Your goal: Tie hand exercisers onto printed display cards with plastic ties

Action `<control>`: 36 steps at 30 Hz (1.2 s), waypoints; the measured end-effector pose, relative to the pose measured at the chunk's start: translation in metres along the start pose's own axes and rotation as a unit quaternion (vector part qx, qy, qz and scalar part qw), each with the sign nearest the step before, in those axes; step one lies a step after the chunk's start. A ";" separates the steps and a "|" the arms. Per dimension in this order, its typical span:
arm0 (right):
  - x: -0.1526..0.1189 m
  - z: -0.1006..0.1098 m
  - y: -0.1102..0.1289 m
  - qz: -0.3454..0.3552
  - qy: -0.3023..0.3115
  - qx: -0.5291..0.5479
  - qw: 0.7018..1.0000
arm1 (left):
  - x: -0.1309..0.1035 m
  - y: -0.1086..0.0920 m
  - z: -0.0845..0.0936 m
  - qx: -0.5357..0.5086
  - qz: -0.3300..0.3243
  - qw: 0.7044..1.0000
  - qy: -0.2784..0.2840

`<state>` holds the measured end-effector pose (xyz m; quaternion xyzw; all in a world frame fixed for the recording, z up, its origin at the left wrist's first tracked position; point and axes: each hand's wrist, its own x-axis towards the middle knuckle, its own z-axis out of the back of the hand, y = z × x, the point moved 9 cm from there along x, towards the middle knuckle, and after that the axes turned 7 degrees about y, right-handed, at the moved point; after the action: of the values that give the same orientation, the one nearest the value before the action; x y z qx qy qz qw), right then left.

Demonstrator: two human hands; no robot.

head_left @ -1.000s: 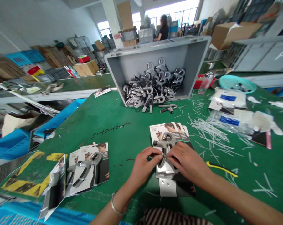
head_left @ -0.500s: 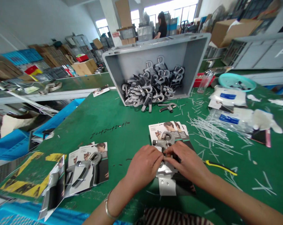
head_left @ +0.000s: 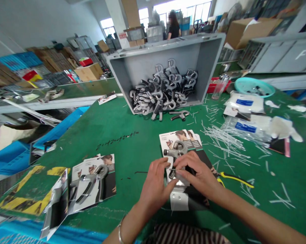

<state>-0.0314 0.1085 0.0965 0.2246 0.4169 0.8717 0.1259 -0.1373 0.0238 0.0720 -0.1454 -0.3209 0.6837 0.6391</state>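
Note:
A gray hand grip point(head_left: 177, 151) lies on a stack of printed cards point(head_left: 165, 138) in front of me. My left hand point(head_left: 156, 183) rests at the left edge of the cards, thumb and fingers apart, with nothing visible between them. Over the grip's handles, my right hand point(head_left: 197, 171) pinches the end of a thin white tie point(head_left: 172, 169). Yellow-handled pliers point(head_left: 236, 179) lie just right of this hand. Farther left, more cards point(head_left: 109, 173) carry hand grips point(head_left: 92, 181).
A gray crate point(head_left: 198, 67) tipped on its side holds many grips at the back. One loose grip point(head_left: 180, 115) lies before it. White ties point(head_left: 226, 142) are scattered at the right, near plastic bags point(head_left: 244, 127) and a turquoise dish point(head_left: 254, 87). A person point(head_left: 173, 27) stands behind.
My left hand has moved slightly left and opened away from the right hand, showing more of the grip. The whole view has shifted a little.

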 end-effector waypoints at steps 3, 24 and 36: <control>0.000 -0.011 -0.005 0.010 0.028 0.038 0.999 | -0.006 0.014 -0.001 0.026 0.019 0.999 -0.043; -0.196 0.067 -0.154 -0.341 0.026 -0.133 0.930 | 0.009 0.025 -0.024 -0.613 0.267 0.731 0.132; -0.109 0.074 -0.078 -0.231 0.051 -0.033 0.971 | 0.019 0.020 -0.048 -0.531 0.211 0.811 0.127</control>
<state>0.1022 0.1622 0.0449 0.0729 0.4344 0.8426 0.3098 -0.1268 0.0545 0.0274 -0.6112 -0.5115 0.5007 0.3377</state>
